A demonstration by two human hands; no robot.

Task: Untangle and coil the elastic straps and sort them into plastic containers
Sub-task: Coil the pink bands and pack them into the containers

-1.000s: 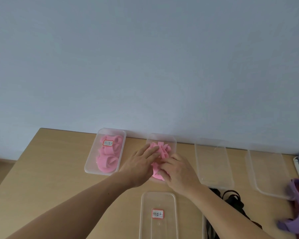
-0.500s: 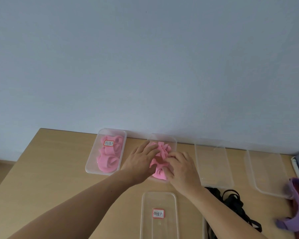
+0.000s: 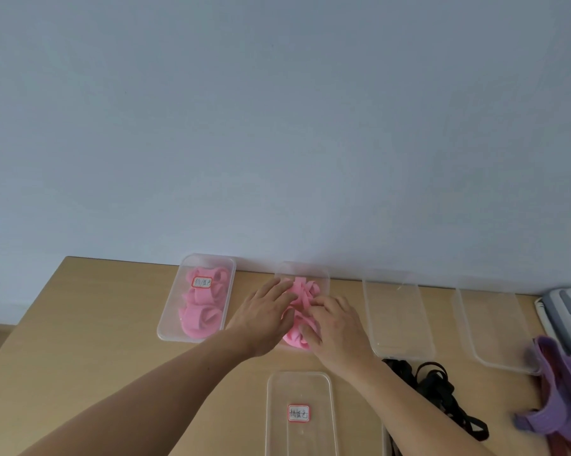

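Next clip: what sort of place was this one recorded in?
Probably a plain indoor room used as a sorting station: a wooden table against a bare wall, a row of clear plastic containers, and tangled black straps.

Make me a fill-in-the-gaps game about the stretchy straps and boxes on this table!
1. The left hand and the right hand both touch coiled straps of the colour ___.
2. The tangled straps on the table beside the right forearm are ___.
3. Along the table's back edge, right of the hands, stand ___ empty containers.
4. The loose straps at the far right edge are ___.
Missing words: pink, black, two, purple.
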